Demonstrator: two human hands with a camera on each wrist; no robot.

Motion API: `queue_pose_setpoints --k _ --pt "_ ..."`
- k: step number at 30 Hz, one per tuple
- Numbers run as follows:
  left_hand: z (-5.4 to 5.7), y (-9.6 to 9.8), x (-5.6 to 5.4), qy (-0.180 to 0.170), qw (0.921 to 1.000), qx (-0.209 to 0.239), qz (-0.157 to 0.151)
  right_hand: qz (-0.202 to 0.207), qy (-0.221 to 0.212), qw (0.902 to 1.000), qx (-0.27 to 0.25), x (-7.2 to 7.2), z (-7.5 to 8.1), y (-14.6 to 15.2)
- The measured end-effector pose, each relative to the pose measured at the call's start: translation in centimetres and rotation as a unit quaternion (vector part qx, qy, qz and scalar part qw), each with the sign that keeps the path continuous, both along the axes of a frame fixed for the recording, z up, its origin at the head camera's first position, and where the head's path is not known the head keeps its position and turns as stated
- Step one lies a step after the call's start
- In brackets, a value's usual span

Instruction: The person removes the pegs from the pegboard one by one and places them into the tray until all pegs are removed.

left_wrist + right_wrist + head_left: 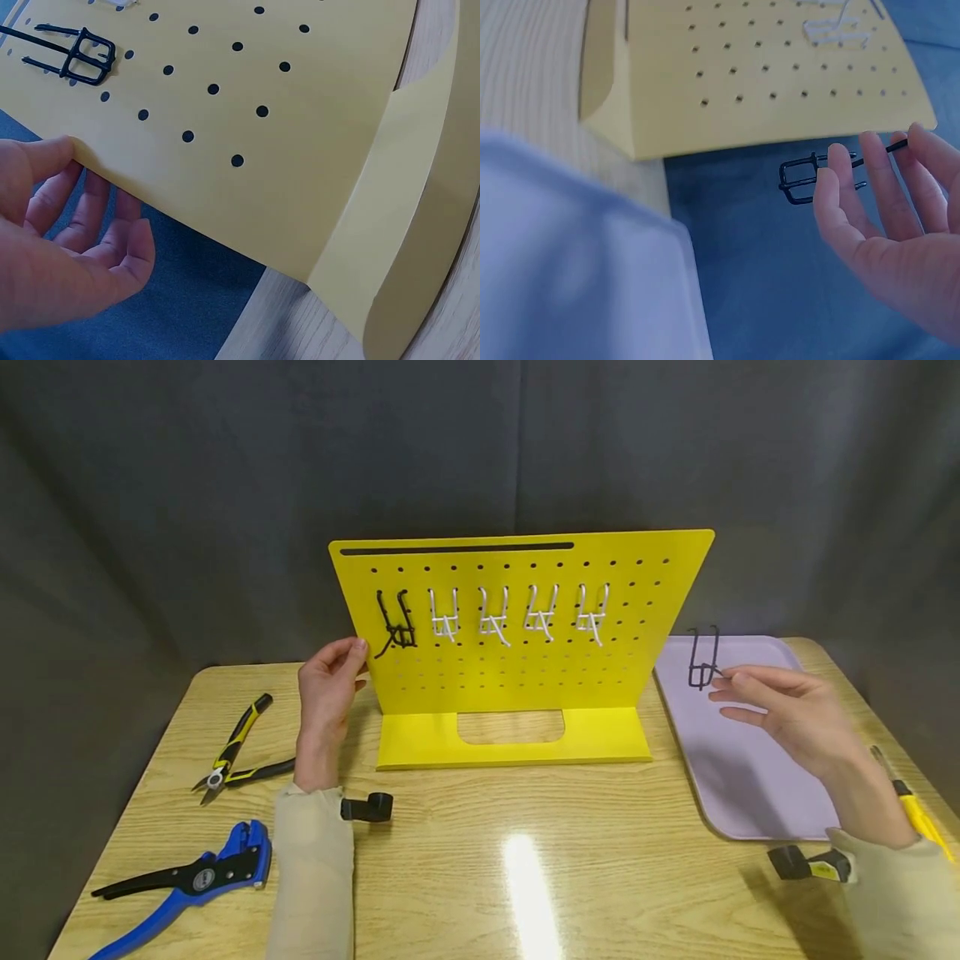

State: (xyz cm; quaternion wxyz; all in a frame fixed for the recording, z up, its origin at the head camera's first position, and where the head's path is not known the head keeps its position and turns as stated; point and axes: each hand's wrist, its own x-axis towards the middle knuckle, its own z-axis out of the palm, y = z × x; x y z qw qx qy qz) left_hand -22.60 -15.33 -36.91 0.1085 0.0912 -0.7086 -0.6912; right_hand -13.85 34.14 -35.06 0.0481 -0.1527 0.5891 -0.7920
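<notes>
Thumb in front and fingers behind, I have the left hand point(330, 681) gripping the near side edge of the yellow pegboard point(480, 698), which stands between both hands. With the right hand point(787, 714) I pinch the loose black hook point(799, 183) by its prong; its wire frame juts out past my fingertips toward the board, in the air and apart from it. Below the right hand lies a lavender tray point(723, 768), and to its right a yellow-handled tool point(919, 820). On the board, the mounted black hook point(401, 632) sits closest to my left hand, and four white hooks point(492, 625) run from it toward my right. Left of the left forearm I see side cutters point(238, 739) and, nearer me, a blue wire stripper point(225, 870).
</notes>
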Motion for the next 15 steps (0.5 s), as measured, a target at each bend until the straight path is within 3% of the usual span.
queue_pose_setpoints --k 8,15 --pt "0.0 0.0 0.0 0.003 1.0 0.005 0.001 -0.06 -0.058 0.9941 0.069 -1.1 -0.9 1.8" --pt "0.0 0.0 0.0 0.003 1.0 0.003 0.0 -0.091 -0.111 0.9876 0.065 -2.3 -1.6 2.2"
